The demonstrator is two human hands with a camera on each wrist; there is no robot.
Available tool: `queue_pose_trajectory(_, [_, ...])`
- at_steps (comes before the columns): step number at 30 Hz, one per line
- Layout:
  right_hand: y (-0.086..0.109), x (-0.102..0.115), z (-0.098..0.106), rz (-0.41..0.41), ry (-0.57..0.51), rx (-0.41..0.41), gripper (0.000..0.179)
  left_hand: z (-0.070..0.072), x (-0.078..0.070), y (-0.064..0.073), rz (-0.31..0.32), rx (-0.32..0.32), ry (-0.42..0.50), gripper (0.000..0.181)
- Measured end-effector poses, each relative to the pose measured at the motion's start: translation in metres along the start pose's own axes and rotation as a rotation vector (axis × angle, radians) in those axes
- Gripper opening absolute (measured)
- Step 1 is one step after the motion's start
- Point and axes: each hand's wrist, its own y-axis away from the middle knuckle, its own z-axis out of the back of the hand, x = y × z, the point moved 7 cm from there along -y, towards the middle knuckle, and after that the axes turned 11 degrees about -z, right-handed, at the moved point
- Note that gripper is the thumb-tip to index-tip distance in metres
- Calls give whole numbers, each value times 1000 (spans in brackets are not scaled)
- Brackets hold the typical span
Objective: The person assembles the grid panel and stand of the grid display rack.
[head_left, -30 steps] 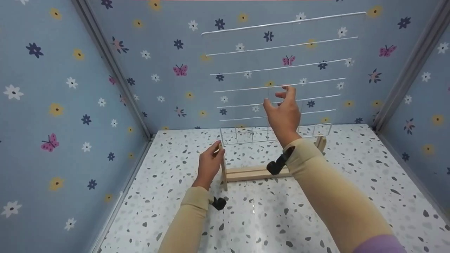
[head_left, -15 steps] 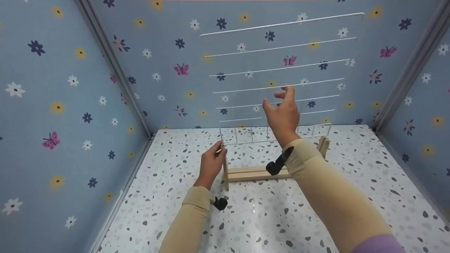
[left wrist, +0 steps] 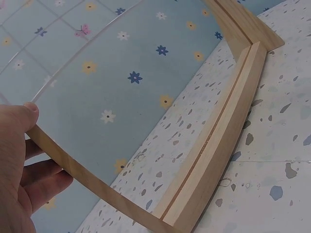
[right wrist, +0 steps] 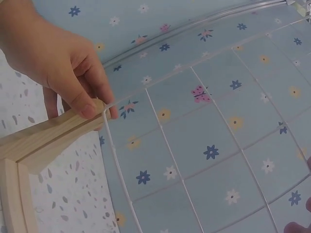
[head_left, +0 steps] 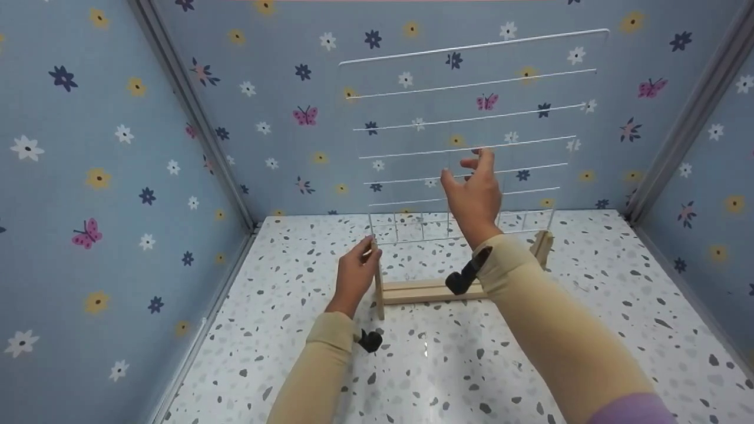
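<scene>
A large white wire grid (head_left: 436, 121) leans upright over a pale wooden stand (head_left: 433, 294) with a grooved crossbar. My left hand (head_left: 357, 274) grips the top of the stand's left upright (head_left: 380, 300), thumb on one side and fingers behind. In the right wrist view, the grid's lower corner (right wrist: 107, 114) sits at that upright's tip, beside the thumb. My right hand (head_left: 475, 197) is raised in front of the grid's middle, holding its wires with bent fingers. Only its fingertips (right wrist: 296, 228) show at the right edge of the right wrist view.
The right upright (head_left: 542, 248) stands partly behind my right sleeve. The stand rests on a white speckled surface (head_left: 294, 353). Blue flowered panels (head_left: 265, 76) enclose it at the back and sides, joined by grey metal strips (head_left: 200, 123) at the corners.
The grid's top edge has come down slightly, the right end most, and my right hand has dipped a little with it. My left hand keeps its grip on the upright.
</scene>
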Motion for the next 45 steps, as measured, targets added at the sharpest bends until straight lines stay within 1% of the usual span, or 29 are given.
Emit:
queue_pose_trajectory(11, [1,-8,-3,15,-12,2,63,-2,2,1,20,4,13,47])
queue_pose_trajectory(13, [1,-8,-3,17,-15,-5,63,-1,2,1,16,2,19,47])
queue_pose_trajectory(17, [1,-9,-3,19,-22,-4,63,-1,2,1,1,-1,6,47])
queue_pose_trajectory(20, [1,-11,-3,16,-31,3,63,-1,2,0,0,1,-8,46])
queue_pose_trajectory(28, [3,-14,-4,6,-15,-5,63,-2,3,1,43,1,-5,47])
queue_pose_trajectory(38, [2,-20,-5,-19,-40,-2,61,-2,3,1,60,1,-24,47])
queue_pose_trajectory(43, [2,-24,-5,-23,-34,-2,62,-2,3,0,56,-11,-18,45])
queue_pose_trajectory(45, [2,-26,-5,-20,-40,-1,63,-2,2,0,45,-14,-20,44])
